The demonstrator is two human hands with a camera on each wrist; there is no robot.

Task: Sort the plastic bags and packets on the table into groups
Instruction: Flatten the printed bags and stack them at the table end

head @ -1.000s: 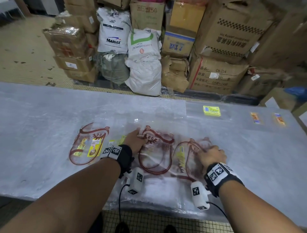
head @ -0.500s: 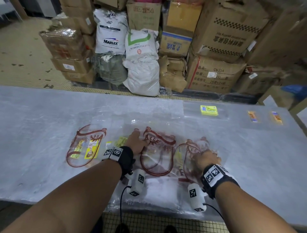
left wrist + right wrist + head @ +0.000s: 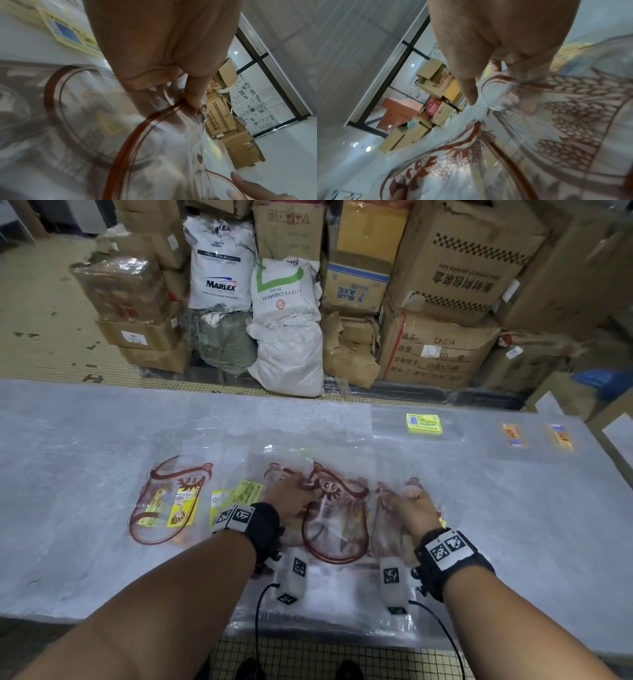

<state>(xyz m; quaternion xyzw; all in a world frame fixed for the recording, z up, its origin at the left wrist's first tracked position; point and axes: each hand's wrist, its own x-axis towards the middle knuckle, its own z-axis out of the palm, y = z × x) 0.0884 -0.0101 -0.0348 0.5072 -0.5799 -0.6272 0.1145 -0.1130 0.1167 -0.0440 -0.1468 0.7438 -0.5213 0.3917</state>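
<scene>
Several clear plastic bags with red-brown print lie on the grey table (image 3: 68,440). One pile of printed bags (image 3: 168,501) with yellow inserts sits at the left. In the middle, my left hand (image 3: 291,494) pinches the top edge of a printed bag (image 3: 337,522); the left wrist view shows the thumb (image 3: 193,97) pressed on the bag's brown line (image 3: 154,116). My right hand (image 3: 412,503) lies on the neighbouring printed bag (image 3: 387,529). In the right wrist view, my right hand (image 3: 498,102) has its curled fingers (image 3: 527,94) behind the clear plastic and its thumb (image 3: 469,93) outside.
Yellow-green packets (image 3: 239,498) lie beside my left wrist. A clear bag with a yellow label (image 3: 424,423) sits at the back right, with two small orange-labelled packets (image 3: 513,435) (image 3: 561,437) further right. Cartons (image 3: 438,350) and white sacks (image 3: 284,330) stand behind the table.
Both hands have drawn a little closer together over the printed bags. The left hand has slid right along the middle bag's top edge.
</scene>
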